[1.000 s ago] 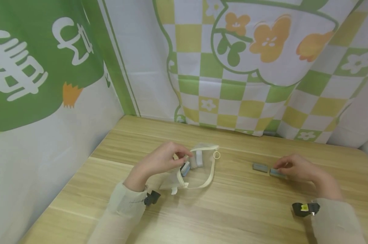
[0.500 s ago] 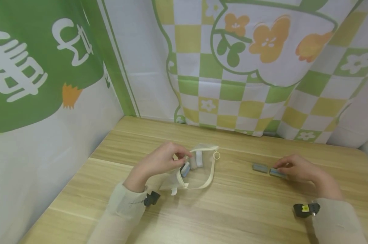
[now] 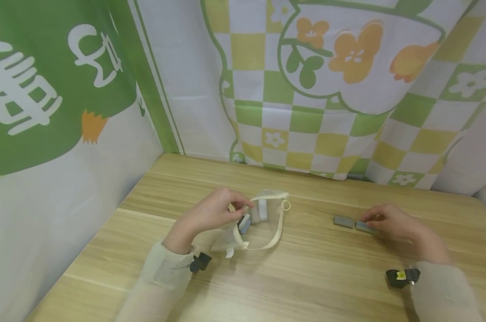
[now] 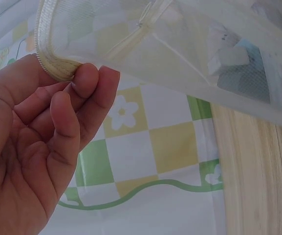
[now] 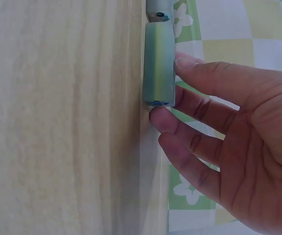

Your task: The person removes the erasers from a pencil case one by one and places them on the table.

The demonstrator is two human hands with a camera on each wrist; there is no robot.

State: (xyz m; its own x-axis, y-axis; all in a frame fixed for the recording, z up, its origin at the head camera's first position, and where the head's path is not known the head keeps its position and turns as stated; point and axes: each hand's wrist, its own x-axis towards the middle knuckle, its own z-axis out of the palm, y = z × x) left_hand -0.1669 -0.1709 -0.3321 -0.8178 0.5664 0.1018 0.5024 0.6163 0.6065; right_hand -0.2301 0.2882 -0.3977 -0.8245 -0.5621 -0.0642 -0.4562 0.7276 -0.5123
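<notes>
A translucent mesh pouch [image 3: 267, 235] with a cream zipper edge lies gaping on the table. At its upper left rim is my left hand [image 3: 214, 208], pinching the zipper edge [image 4: 55, 68] between thumb and fingers in the left wrist view. Inside the pouch sit a blue-and-white block [image 3: 245, 223] and a pale block [image 3: 263, 209]. To the right, my right hand [image 3: 393, 221] pinches the right end of a blue-green striped eraser [image 5: 159, 63], thumb on one side and fingers on the other. A second eraser [image 3: 343, 221] lies end to end with it on the left.
Both hands work over a wood-grain table [image 3: 299, 281]. A checked, flowered curtain [image 3: 299, 116] hangs along its back edge, and a green-and-white cloth [image 3: 118, 147] covers the left side. A ring pull [image 3: 285, 205] hangs at the pouch's upper right corner.
</notes>
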